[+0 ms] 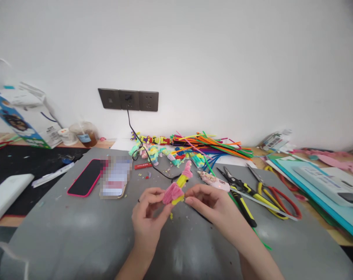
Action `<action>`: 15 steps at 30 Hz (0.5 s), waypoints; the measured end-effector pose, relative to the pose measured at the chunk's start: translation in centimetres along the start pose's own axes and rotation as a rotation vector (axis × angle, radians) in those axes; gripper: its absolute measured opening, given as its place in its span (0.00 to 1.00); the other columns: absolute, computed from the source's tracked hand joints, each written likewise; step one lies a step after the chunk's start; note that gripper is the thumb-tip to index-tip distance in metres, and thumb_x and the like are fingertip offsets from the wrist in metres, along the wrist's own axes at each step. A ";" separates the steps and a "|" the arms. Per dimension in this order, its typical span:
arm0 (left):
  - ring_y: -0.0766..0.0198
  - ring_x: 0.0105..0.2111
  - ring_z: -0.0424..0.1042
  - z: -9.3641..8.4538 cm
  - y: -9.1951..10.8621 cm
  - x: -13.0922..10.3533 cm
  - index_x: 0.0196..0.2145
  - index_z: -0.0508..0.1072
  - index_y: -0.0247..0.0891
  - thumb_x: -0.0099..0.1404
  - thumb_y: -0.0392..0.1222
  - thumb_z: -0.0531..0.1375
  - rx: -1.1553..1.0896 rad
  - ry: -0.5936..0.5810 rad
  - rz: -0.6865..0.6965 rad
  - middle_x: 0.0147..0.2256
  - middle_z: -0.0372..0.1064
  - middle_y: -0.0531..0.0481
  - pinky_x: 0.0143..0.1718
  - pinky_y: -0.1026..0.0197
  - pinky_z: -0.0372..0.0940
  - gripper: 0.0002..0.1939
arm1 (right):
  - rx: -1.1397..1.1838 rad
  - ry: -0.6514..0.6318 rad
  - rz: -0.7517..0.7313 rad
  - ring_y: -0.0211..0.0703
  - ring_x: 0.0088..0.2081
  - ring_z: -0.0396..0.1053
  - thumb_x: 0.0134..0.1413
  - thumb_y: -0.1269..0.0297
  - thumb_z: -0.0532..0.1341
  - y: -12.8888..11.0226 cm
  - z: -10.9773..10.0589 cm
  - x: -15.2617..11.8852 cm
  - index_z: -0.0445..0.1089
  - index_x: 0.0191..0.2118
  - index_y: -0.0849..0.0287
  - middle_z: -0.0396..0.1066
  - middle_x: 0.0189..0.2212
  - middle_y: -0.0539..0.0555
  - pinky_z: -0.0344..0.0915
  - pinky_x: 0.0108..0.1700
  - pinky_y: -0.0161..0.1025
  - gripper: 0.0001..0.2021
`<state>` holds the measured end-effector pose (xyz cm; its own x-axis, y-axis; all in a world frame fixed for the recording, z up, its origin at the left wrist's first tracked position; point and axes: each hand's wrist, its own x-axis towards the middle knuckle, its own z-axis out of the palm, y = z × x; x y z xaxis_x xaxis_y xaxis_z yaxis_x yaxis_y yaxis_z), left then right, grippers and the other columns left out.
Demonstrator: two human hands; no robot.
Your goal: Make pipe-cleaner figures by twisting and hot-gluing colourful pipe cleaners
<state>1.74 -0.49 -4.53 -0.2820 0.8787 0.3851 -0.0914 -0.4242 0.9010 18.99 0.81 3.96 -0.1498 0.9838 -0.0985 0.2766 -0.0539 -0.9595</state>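
Note:
A small pink and yellow pipe-cleaner figure [174, 193] is held up above the grey mat [97, 237]. Its pink top leans to the upper right, and a yellow piece sticks out at its lower right. My left hand [148, 212] grips the pink part from the left between thumb and fingers. From the right, the thumb and forefinger of my right hand [211, 202] pinch at the yellow piece; its tip is partly hidden by the fingers. A pale pink device [214, 182] on a black cord lies just beyond my right hand.
Bundled pipe cleaners [217, 146] and small fuzzy figures [153, 151] lie along the wall. Black-and-yellow pliers [237, 184] and red-handled pliers [278, 198] are at right. Two phones, one being a pink-cased phone [87, 179], lie left. A power cord [135, 134] runs from the wall socket [128, 100].

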 end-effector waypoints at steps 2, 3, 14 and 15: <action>0.65 0.35 0.79 0.3 0.2 0.4 0.31 0.78 0.38 0.54 0.38 0.73 -0.189 0.071 -0.255 0.34 0.77 0.50 0.35 0.68 0.75 0.09 | 0.016 0.084 -0.021 0.36 0.21 0.56 0.46 0.50 0.66 0.4 -0.7 -0.3 0.71 0.27 0.59 0.62 0.19 0.46 0.52 0.24 0.35 0.16; 0.66 0.33 0.79 0.5 0.4 0.7 0.31 0.78 0.37 0.52 0.40 0.74 -0.273 0.094 -0.380 0.32 0.77 0.51 0.34 0.70 0.74 0.11 | 0.025 0.134 -0.031 0.35 0.20 0.55 0.47 0.48 0.66 0.7 -1.1 -0.5 0.70 0.27 0.58 0.60 0.18 0.45 0.51 0.23 0.34 0.17; 0.70 0.24 0.79 1.3 1.6 1.3 0.36 0.79 0.32 0.59 0.33 0.70 -0.677 0.104 -1.034 0.31 0.81 0.47 0.28 0.73 0.76 0.07 | 0.145 0.037 -0.109 0.40 0.28 0.64 0.47 0.42 0.70 3.9 -2.1 -0.4 0.73 0.37 0.56 0.67 0.26 0.49 0.63 0.31 0.36 0.22; 0.69 0.24 0.79 1.3 1.6 1.2 0.37 0.79 0.32 0.59 0.34 0.71 -0.697 0.078 -1.054 0.32 0.82 0.47 0.28 0.72 0.76 0.08 | 0.167 0.002 -0.133 0.43 0.32 0.67 0.46 0.42 0.70 4.1 -1.9 -0.2 0.73 0.40 0.55 0.70 0.31 0.52 0.66 0.35 0.38 0.23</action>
<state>2.47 0.14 -2.35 0.1808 0.8543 -0.4873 -0.7805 0.4261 0.4574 21.96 0.67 0.51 -0.1725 0.9845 0.0320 0.0932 0.0486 -0.9945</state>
